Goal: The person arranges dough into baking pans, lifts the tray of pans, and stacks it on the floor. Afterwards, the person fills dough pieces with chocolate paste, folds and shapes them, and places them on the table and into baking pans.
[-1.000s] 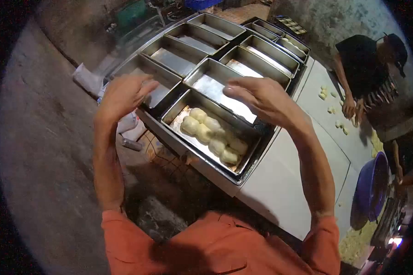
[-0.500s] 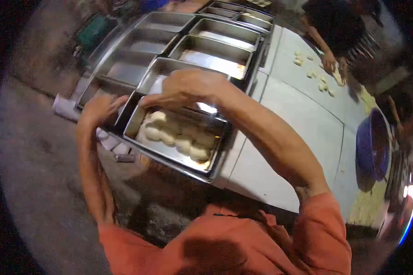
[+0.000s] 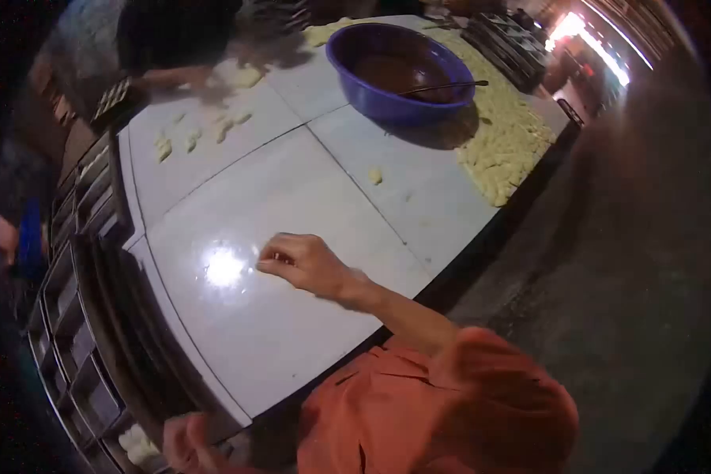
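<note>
My right hand (image 3: 304, 265) hovers above the white tabletop (image 3: 292, 332), thumb and fingers curled together with nothing visible between them. At the lower left, my left hand (image 3: 191, 442) is blurred and partly cut off by the frame edge; whether its fingers hold anything cannot be made out. Beside it, pale dough balls (image 3: 138, 444) lie in a metal loaf tin. More loaf tins (image 3: 95, 399) stand in rows along the table's left side. A single small dough piece (image 3: 375, 174) rests on the tabletop beyond my right hand.
A purple basin (image 3: 403, 107) with brown contents and a long-handled utensil (image 3: 450, 85) stands on the far side. Many flat yellowish dough pieces (image 3: 505, 154) cover the right edge. Across the table, a co-worker's blurred hands (image 3: 205, 83) are near small dough pieces (image 3: 221, 129).
My view has swung right, from the tins to the tabletop. My right hand has left the tin of dough balls and is now over the table. My left hand is now low, beside dough balls.
</note>
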Demonstrator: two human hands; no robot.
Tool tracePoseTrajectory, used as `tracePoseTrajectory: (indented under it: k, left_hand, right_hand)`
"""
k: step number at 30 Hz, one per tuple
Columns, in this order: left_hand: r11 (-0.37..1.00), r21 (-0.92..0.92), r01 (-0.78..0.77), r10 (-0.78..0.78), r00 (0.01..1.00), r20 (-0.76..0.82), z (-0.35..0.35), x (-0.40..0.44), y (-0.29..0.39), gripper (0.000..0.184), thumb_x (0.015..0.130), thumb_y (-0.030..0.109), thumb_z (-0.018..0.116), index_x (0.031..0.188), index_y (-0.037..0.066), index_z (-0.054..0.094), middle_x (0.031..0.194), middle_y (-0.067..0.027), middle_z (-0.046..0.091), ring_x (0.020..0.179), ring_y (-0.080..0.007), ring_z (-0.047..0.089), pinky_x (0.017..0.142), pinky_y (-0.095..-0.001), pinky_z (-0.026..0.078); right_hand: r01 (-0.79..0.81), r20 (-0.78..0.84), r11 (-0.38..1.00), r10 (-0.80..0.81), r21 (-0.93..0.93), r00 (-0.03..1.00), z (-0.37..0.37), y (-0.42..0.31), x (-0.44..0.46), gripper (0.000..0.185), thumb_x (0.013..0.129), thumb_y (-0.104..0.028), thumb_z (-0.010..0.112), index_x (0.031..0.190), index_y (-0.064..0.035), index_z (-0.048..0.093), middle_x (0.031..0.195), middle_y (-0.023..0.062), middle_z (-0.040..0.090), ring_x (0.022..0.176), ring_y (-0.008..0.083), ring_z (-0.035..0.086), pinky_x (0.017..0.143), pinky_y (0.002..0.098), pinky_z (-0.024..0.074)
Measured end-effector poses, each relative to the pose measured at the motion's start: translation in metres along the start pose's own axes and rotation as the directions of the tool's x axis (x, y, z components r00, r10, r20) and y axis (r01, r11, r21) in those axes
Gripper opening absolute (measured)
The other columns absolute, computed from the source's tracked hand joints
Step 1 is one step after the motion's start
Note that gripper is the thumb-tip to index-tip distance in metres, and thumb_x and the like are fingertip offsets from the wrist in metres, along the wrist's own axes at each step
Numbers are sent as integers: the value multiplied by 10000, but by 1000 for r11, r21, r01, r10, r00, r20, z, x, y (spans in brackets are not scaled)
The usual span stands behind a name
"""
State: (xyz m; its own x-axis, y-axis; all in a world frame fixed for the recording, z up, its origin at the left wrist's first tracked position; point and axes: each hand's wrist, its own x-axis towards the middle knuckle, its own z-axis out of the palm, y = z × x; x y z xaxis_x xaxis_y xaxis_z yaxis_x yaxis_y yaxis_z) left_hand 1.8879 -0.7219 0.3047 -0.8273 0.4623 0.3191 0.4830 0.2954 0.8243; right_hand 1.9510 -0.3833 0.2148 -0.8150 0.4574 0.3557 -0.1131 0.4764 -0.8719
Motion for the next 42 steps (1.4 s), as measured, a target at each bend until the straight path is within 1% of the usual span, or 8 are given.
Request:
tracePoseTrajectory:
  k: [1,9,21,25,27,33,38,42]
  left_hand:
    - [947,110,301,-318,926,201,34,13,7,166,928,80,673,1049,-30,704,980,-126,720,994,-211,674,869,-318,518]
    - [749,-198,632,-107,411,906,425,33,81,491,913,169,720,1329,-29,552,1286,-151,608,1181,-239,596,985,-342,490]
    - [655,-376,655,-213,637,741,713,10,203,864,933,149,695,1571,17,126,1573,-226,266,1412,-294,354,1165,-396,277]
    - [495,-369,787,-303,555,775,715,10,195,902,918,122,705,1573,10,95,1497,-171,351,1308,-254,426,1074,-350,361]
    - [451,-458,766,-287,610,738,725,-2,167,870,909,100,709,1565,1,147,1353,-114,438,1187,-216,500,966,-312,440]
    - [652,-339,679,-190,579,793,736,6,164,707,896,123,737,1441,-68,330,1051,-55,523,981,-136,551,853,-267,476]
    - [979,-159,126,-7,806,592,751,11,196,624,787,225,752,1295,-8,474,1185,-222,557,982,-359,616,875,-447,489]
    - [920,-228,319,-102,757,645,762,15,204,537,783,138,734,1229,-1,469,1057,-175,584,917,-277,608,816,-371,495]
  right_hand:
    - [-119,-57,993,118,-20,991,-32,19,-17,172,924,-182,692,928,-10,683,894,97,692,760,204,654,684,330,527]
    - [-643,-871,760,249,-94,423,-294,160,-190,121,895,-121,713,942,-10,702,850,126,705,751,253,672,725,362,536]
    - [-896,-890,405,320,-180,324,-434,197,-179,426,839,-260,748,1111,36,608,1093,223,609,1001,420,612,889,454,494]
    - [-896,-826,440,523,53,209,-432,205,-175,333,830,-180,742,1034,26,577,1028,217,646,954,410,638,881,439,506]
    - [-521,-861,790,473,322,186,-425,220,-182,360,841,-211,775,1002,41,575,1033,164,679,901,255,673,811,367,520]
    - [-931,-794,339,599,134,104,-428,199,-167,543,831,-348,781,1206,-17,570,1069,254,685,970,446,670,874,465,522]
    - [-885,-891,446,336,-135,305,-420,216,-159,480,778,-230,782,1145,1,575,1006,250,680,907,455,663,845,476,520]
    - [-758,-858,641,453,123,244,-422,214,-156,335,784,-111,708,1077,8,596,911,170,669,770,347,667,766,400,543]
